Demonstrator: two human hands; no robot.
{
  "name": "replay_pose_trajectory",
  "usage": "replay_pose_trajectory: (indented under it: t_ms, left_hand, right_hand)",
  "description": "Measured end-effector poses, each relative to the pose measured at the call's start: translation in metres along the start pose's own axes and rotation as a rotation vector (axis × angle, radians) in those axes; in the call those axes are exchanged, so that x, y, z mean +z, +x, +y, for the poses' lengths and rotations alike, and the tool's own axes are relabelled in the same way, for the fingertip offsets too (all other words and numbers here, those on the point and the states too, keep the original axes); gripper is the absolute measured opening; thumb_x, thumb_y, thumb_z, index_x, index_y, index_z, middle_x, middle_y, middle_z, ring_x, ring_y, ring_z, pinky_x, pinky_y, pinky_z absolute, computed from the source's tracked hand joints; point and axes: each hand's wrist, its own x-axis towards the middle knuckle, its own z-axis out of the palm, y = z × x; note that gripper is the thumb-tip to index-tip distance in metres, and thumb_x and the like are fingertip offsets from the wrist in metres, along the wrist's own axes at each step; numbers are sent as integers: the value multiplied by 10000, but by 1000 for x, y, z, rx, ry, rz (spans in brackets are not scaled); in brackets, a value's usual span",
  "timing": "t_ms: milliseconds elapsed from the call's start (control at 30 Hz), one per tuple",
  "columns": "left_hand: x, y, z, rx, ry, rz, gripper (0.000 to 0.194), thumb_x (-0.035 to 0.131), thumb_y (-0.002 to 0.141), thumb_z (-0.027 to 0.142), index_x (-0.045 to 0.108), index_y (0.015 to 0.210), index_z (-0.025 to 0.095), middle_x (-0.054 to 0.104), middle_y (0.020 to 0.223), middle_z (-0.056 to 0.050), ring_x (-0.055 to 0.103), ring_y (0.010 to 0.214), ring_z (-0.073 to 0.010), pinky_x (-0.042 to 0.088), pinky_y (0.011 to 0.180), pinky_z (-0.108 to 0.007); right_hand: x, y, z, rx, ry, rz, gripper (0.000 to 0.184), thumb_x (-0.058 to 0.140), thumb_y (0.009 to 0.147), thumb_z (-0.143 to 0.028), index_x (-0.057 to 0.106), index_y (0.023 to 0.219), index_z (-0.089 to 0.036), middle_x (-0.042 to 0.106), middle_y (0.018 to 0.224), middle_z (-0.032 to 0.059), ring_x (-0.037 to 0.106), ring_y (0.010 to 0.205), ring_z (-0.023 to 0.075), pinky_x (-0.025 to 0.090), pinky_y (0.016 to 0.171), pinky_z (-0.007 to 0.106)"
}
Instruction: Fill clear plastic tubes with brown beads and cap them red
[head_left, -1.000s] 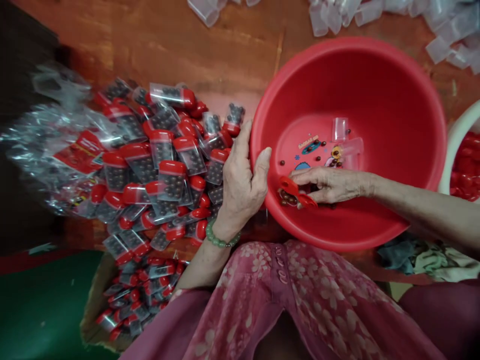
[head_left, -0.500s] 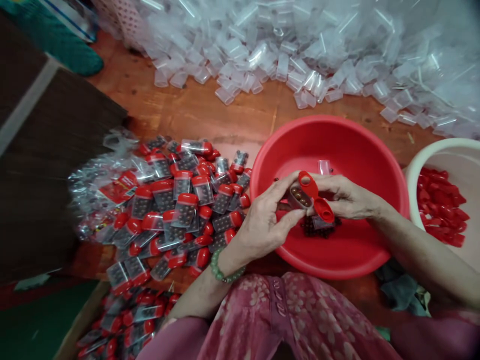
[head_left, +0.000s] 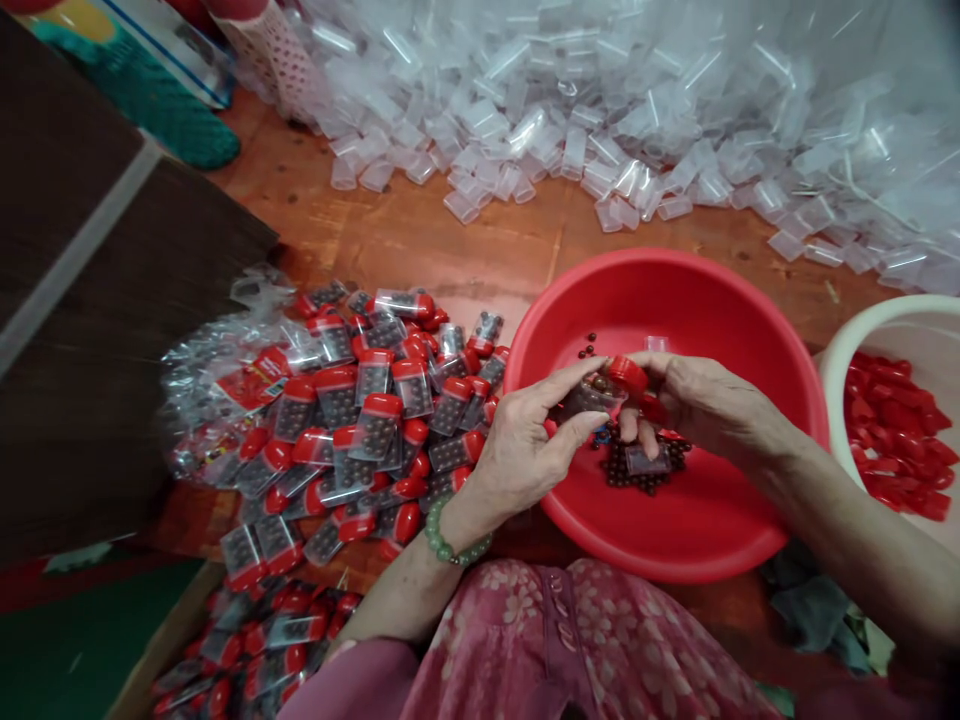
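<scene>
Over the red basin (head_left: 675, 550), my left hand (head_left: 529, 435) grips a clear plastic container (head_left: 596, 398) with dark brown balls inside. My right hand (head_left: 697, 400) pinches a red flip-top cap (head_left: 628, 374) at the container's mouth; whether it is seated there I cannot tell. Below my hands, many loose dark balls (head_left: 637, 480) lie on the basin floor, with a small clear container (head_left: 649, 460) among them. Farther back in the basin sit a few stray balls (head_left: 589, 345) and another clear container (head_left: 656, 344), partly hidden by my right hand.
Left of the basin lies a heap of filled, red-capped containers (head_left: 375, 425), with crumpled clear packaging (head_left: 202, 370) beside it. Clear containers (head_left: 525, 130) are piled along the back. A white tub (head_left: 832, 390) of red caps (head_left: 892, 430) stands at the right. A dark box (head_left: 112, 330) is far left.
The red cap has moved from beside the container to its mouth and tilted over. My right fingers have curled down, and loose balls below show more. The whole view has shifted slightly.
</scene>
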Motion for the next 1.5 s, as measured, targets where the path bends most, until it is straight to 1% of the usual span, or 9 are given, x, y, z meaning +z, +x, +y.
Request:
replay_pose_trajectory:
  t_ms: [100, 233, 433, 567, 767, 933, 1033, 1200, 1500]
  left_hand:
    - [-3, -1, 6, -56, -70, 10, 432, 722, 934, 326, 680, 1344, 198, 786, 1236, -83, 778, 1067, -230, 644, 1005, -398]
    - [-8, 1, 12, -99, -152, 29, 397, 737, 930, 290, 688, 1318, 224, 812, 1108, -37, 785, 967, -183, 656, 950, -337]
    - [-13, 4, 12, -16, -88, 8, 348, 736, 925, 238, 719, 1272, 224, 814, 1079, -38, 784, 923, -171, 655, 936, -325]
    - [-15, 1, 16, -18, -110, -40, 346, 734, 923, 227, 726, 1268, 244, 817, 1080, -38, 795, 924, -182, 670, 921, -331]
    - [-10, 6, 17, -58, -140, -53, 291, 750, 906, 247, 733, 1192, 201, 821, 1024, -41, 792, 906, -175, 662, 920, -316]
    - [-7, 4, 20, -150, -293, -53, 185, 741, 900, 257, 713, 1073, 199, 802, 1008, -47, 784, 897, -178, 666, 867, -311]
    - [-7, 3, 17, -163, -304, -68, 176, 704, 927, 284, 671, 1076, 196, 792, 1047, -63, 780, 957, -194, 650, 908, -335]
    - [-7, 0, 11, -113, -258, -61, 201, 663, 968, 337, 642, 1112, 199, 768, 1090, -79, 753, 974, -189, 617, 913, -339]
    - [-2, -14, 18, -88, -253, -15, 203, 699, 941, 304, 657, 1101, 186, 737, 1029, -46, 704, 923, -140, 571, 891, -276]
  right_hand:
    - [6, 4, 0, -16, -35, 108, 471, 852, 783, -548, 685, 1006, -169, 629, 696, -16, 555, 542, 80, 441, 465, 182]
    - [10, 7, -6, -115, -73, 211, 404, 831, 806, -542, 650, 899, -192, 489, 588, -69, 385, 466, 52, 290, 431, 198]
    - [11, 7, -20, -197, -207, 268, 432, 835, 784, -564, 575, 919, -246, 628, 766, -5, 596, 673, 144, 508, 628, 302]
    - [8, 4, -18, -219, -232, 310, 407, 848, 777, -524, 585, 941, -261, 553, 734, -30, 483, 578, 123, 426, 542, 300]
    - [7, 3, -13, -253, -243, 222, 302, 774, 882, -514, 676, 1003, -256, 477, 670, -48, 404, 559, 101, 362, 530, 272]
    - [5, 3, -14, -267, -302, 302, 315, 735, 906, -545, 732, 1027, -255, 618, 822, 8, 573, 722, 139, 474, 633, 285]
    - [3, 2, -16, -261, -401, 349, 314, 727, 909, -544, 767, 1052, -267, 627, 914, 23, 581, 769, 141, 474, 625, 277]
    - [7, -1, -22, -284, -339, 430, 256, 820, 823, -480, 815, 968, -269, 553, 781, -18, 483, 632, 94, 419, 546, 253]
    - [23, -9, -17, -322, -160, 478, 294, 955, 666, -358, 815, 897, -243, 704, 710, -26, 675, 585, 101, 581, 578, 218]
